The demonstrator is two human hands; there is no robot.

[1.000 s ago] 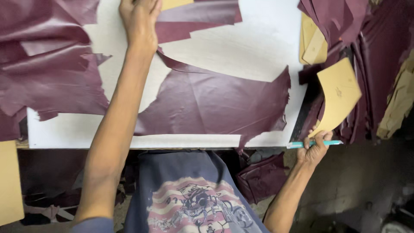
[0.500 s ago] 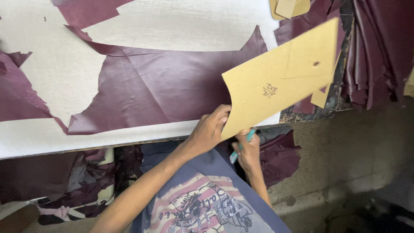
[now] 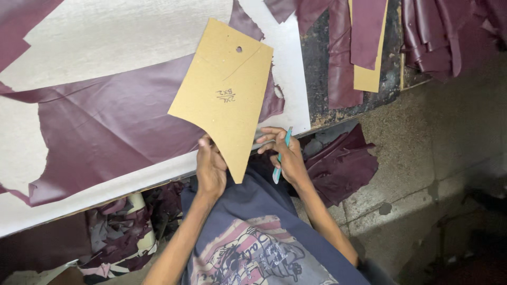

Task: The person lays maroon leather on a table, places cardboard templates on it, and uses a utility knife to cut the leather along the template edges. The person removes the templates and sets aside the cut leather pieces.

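My left hand point(image 3: 210, 168) grips the lower edge of a tan cardboard pattern point(image 3: 226, 92) with a small hole near its top. The pattern lies tilted over a large maroon leather hide point(image 3: 111, 126) spread on the white cutting board point(image 3: 105, 37). My right hand point(image 3: 285, 155) sits just right of the pattern's narrow end, at the board's front edge, and holds a teal pen-like tool point(image 3: 281, 155) between its fingers.
More maroon leather strips point(image 3: 364, 31) and another tan pattern piece point(image 3: 365, 79) lie at the top right on a dark table. Leather scraps point(image 3: 343, 163) hang below the table edge and pile up at lower left point(image 3: 119, 240). A concrete floor point(image 3: 438, 153) is at right.
The cardboard pattern has swung from the right side onto the hide, pointing up the board. My left hand has shifted its grip along the pattern's edge; my right hand has risen to the table edge.
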